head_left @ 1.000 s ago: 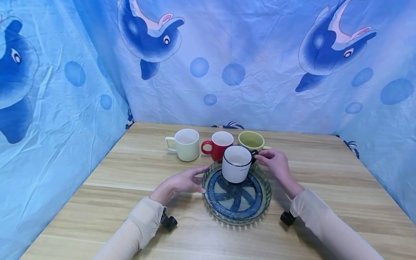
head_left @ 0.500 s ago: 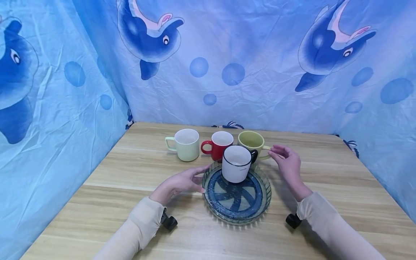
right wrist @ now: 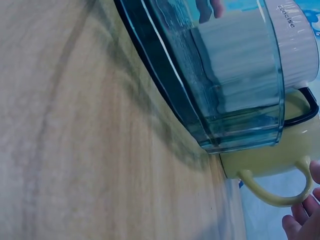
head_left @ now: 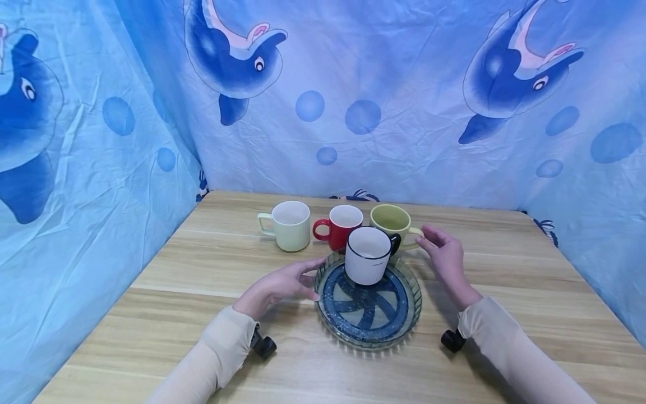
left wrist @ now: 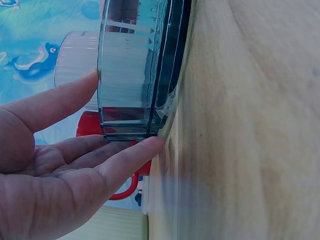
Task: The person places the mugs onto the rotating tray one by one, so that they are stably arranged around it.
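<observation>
A white mug with a black rim and black handle stands upright in a round clear bluish glass dish, near its far side. My left hand touches the dish's left side with fairly straight fingers; its thumb meets the wall in the left wrist view. Behind the dish stands a yellow-green mug, its handle pointing right. My right hand pinches that handle; the right wrist view shows fingertips against it. A red mug and a pale green mug stand to its left.
All this sits on a wood-grain table. Blue cloth with dolphin prints hangs behind and beside it. The red mug's lower part is partly hidden by the dish and white mug.
My right hand has left the white mug's black handle and moved right to the yellow-green mug's handle. The left hand and the mugs show no clear movement.
</observation>
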### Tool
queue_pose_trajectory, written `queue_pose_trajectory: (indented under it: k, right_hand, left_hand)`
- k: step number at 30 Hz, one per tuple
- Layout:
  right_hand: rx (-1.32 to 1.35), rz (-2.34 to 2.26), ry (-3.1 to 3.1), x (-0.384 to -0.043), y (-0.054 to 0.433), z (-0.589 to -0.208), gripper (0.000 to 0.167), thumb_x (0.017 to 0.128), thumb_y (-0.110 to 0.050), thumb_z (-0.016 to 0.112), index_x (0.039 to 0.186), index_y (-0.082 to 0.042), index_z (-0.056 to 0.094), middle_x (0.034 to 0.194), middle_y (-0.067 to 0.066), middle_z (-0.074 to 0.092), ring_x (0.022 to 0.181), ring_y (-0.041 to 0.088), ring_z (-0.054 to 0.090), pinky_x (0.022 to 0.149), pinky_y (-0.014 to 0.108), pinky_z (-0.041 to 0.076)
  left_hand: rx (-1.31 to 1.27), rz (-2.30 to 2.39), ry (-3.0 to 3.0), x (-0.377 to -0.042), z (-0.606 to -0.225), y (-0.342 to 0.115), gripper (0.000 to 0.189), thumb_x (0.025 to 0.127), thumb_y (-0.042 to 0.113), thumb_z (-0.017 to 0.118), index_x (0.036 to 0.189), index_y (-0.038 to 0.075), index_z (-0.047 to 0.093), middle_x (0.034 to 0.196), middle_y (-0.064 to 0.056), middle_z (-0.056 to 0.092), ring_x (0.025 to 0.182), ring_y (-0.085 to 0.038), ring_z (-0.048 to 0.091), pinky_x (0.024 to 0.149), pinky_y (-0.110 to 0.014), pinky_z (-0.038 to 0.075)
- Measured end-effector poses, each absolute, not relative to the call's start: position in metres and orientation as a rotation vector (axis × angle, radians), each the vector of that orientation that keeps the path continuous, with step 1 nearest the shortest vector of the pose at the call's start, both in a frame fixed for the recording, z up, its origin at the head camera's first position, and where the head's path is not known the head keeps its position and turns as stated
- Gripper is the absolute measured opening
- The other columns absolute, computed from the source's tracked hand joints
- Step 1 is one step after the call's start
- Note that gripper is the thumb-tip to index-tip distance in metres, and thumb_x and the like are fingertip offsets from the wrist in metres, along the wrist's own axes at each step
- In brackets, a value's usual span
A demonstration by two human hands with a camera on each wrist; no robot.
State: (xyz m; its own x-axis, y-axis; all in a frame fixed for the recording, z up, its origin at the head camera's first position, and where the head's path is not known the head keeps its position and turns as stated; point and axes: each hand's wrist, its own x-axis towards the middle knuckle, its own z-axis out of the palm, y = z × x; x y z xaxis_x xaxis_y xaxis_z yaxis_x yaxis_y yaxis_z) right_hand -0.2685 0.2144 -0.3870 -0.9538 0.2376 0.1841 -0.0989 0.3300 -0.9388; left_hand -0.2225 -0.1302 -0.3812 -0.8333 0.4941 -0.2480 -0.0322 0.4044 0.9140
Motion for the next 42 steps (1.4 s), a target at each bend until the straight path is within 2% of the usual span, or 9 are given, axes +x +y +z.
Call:
queue_pose_trajectory:
  k: [15,17,19,22,24,27,32,33,42]
  right_hand:
    - [-0.149,1.590,-2.388,-0.279,0.222,-0.397,0.039,0.092,-0.015,0.066,0.128,-0.001,0.060,0.125,0.023,0.063,0.078,-0.017,0.053,0.073,0.002,0.048]
    - [-0.149,1.646,-2.372,-0.279,0.223,-0.397,0.039,0.092,-0.014,0.066,0.128,0.000,0.060,0.118,0.017,0.068,0.078,-0.015,0.056,0.074,0.004,0.050]
    - [-0.147,1.719,-2.355,-0.280,0.223,-0.398,0.041,0.092,-0.014,0.066,0.129,0.002,0.058,0.109,0.004,0.072,0.079,-0.013,0.059,0.075,0.006,0.052]
    - [-0.139,1.838,-2.301,-0.282,0.223,-0.399,0.043,0.092,-0.013,0.066,0.130,0.005,0.056,0.092,-0.016,0.069,0.080,-0.010,0.062,0.076,0.009,0.055]
    - [-0.130,1.880,-2.275,-0.284,0.223,-0.401,0.044,0.092,-0.012,0.065,0.130,0.007,0.055,0.085,-0.023,0.065,0.080,-0.010,0.063,0.077,0.011,0.055]
    - [-0.147,1.903,-2.254,-0.285,0.223,-0.401,0.038,0.092,-0.011,0.065,0.126,0.004,0.060,0.081,-0.023,0.065,0.079,-0.009,0.064,0.075,0.011,0.056]
    - [-0.167,1.807,-2.329,-0.285,0.225,-0.401,0.038,0.091,-0.015,0.068,0.123,0.004,0.063,0.078,-0.022,0.065,0.075,-0.011,0.063,0.071,0.007,0.054]
    - [-0.155,1.781,-2.351,-0.285,0.226,-0.402,0.043,0.091,-0.017,0.067,0.125,0.008,0.059,0.078,-0.023,0.064,0.075,-0.011,0.062,0.071,0.007,0.053]
    - [-0.160,1.809,-2.347,-0.282,0.225,-0.401,0.044,0.091,-0.016,0.067,0.125,0.011,0.058,0.074,-0.025,0.062,0.074,-0.011,0.062,0.071,0.007,0.054]
  left_hand:
    - [0.407,1.420,2.183,-0.222,-0.380,-0.131,0.092,0.076,-0.009,0.073,0.154,0.012,0.027,0.161,-0.015,0.022,0.141,-0.043,0.034,0.112,-0.050,0.039]
    - [0.414,1.421,2.179,-0.221,-0.380,-0.131,0.092,0.077,-0.009,0.072,0.154,0.012,0.026,0.161,-0.016,0.021,0.142,-0.043,0.033,0.112,-0.050,0.039]
    - [0.426,1.417,2.180,-0.221,-0.379,-0.132,0.092,0.077,-0.008,0.072,0.154,0.011,0.026,0.161,-0.017,0.021,0.141,-0.043,0.033,0.112,-0.050,0.039]
    - [0.436,1.414,2.181,-0.221,-0.379,-0.132,0.092,0.077,-0.008,0.073,0.154,0.010,0.025,0.161,-0.017,0.021,0.141,-0.044,0.033,0.112,-0.050,0.039]
    - [0.426,1.418,2.180,-0.221,-0.379,-0.132,0.092,0.077,-0.008,0.073,0.154,0.011,0.026,0.161,-0.017,0.021,0.141,-0.043,0.033,0.112,-0.050,0.039]
    - [0.433,1.417,2.178,-0.222,-0.380,-0.132,0.092,0.077,-0.008,0.073,0.154,0.010,0.025,0.161,-0.017,0.021,0.141,-0.044,0.033,0.112,-0.050,0.039]
    - [0.447,1.414,2.180,-0.222,-0.379,-0.132,0.091,0.078,-0.008,0.072,0.154,0.010,0.025,0.160,-0.018,0.021,0.141,-0.045,0.032,0.112,-0.050,0.039]
    - [0.445,1.413,2.183,-0.222,-0.379,-0.132,0.091,0.078,-0.008,0.072,0.154,0.010,0.025,0.160,-0.018,0.022,0.141,-0.045,0.033,0.112,-0.050,0.039]
    - [0.448,1.409,2.181,-0.222,-0.379,-0.132,0.091,0.078,-0.008,0.072,0.154,0.009,0.025,0.160,-0.018,0.022,0.141,-0.045,0.032,0.112,-0.051,0.038]
